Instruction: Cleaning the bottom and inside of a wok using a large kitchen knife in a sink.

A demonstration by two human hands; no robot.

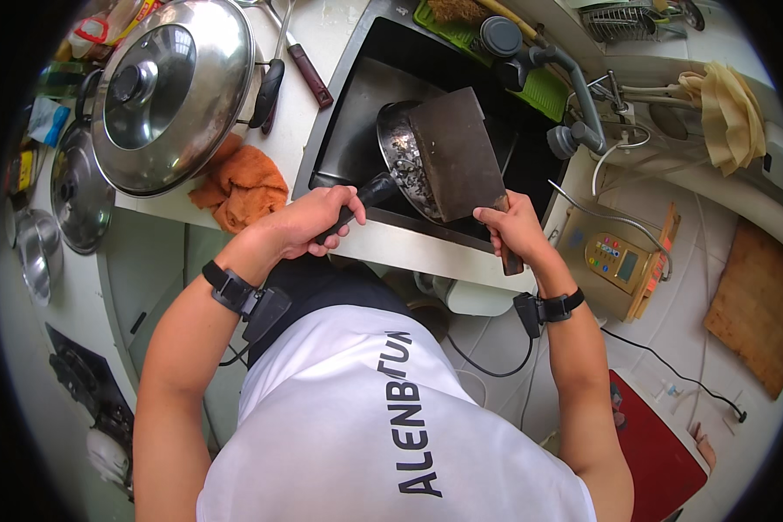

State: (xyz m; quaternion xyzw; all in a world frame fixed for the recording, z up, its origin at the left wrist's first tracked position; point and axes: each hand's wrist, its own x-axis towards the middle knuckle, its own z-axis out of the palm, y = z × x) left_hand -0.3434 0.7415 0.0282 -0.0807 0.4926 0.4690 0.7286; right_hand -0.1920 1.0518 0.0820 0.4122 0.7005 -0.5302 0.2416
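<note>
My left hand (pixel 323 222) is closed around the black handle of a metal pan (pixel 401 147), which is tilted over the front of a dark sink (pixel 365 85). In my right hand (pixel 512 228) is the wooden handle of a cleaver (pixel 457 153). Its broad, dark blade overlaps the pan's right side and hides part of it; whether blade and pan touch, I cannot tell. The visible pan surface looks shiny, with dark, mottled patches. A grey faucet (pixel 571 72) arches at the sink's right side.
A large lidded pot (pixel 176 98) stands on the left counter, beside an orange cloth (pixel 248 189) and long-handled utensils (pixel 310 75). Green trays (pixel 545 94) line the sink's far edge. On the right are a gold-coloured box with buttons (pixel 616 258) and a wooden board (pixel 753 307).
</note>
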